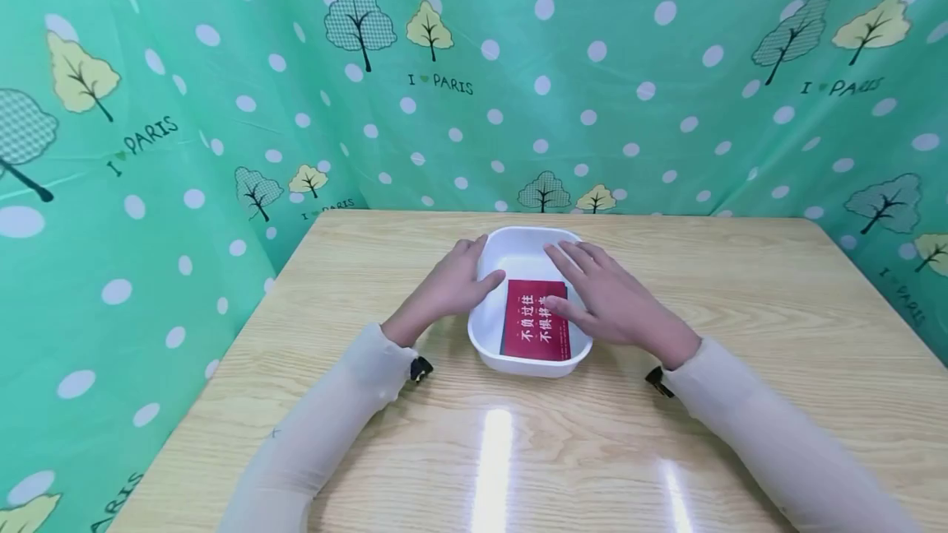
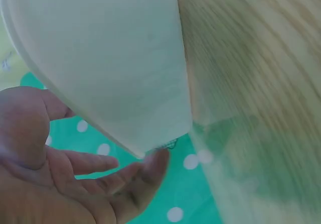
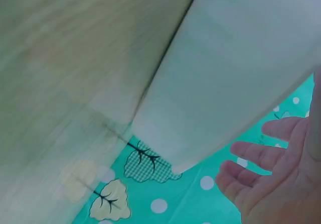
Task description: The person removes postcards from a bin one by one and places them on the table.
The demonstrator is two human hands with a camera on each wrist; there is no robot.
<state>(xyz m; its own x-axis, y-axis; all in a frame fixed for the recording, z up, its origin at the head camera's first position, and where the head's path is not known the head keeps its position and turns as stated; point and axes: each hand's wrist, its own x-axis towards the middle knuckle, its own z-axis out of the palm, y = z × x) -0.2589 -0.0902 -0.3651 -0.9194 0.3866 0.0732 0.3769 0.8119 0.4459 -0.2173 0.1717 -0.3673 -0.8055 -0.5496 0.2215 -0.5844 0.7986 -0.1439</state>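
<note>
A white plastic basin point(image 1: 529, 367) with rounded corners stands on the table. Inside it lies a red booklet point(image 1: 535, 336) with white Chinese characters on its cover. At the basin's left rim is my left hand point(image 1: 457, 280), its thumb reaching over the inside and its fingers along the outer side. The left wrist view shows these fingers point(image 2: 133, 184) loosely spread near the rim; whether they touch it I cannot tell. My right hand point(image 1: 611, 294) hovers over the right rim with fingers extended, its thumb above the booklet. In the right wrist view that hand stands apart from the basin wall point(image 3: 220, 93).
The wooden table point(image 1: 741, 294) surrounds the basin, with bright light reflections in front. A green curtain point(image 1: 629, 122) with white dots and trees hangs behind and at both sides. Small black devices show at the left cuff point(image 1: 420, 368) and the right cuff point(image 1: 659, 382).
</note>
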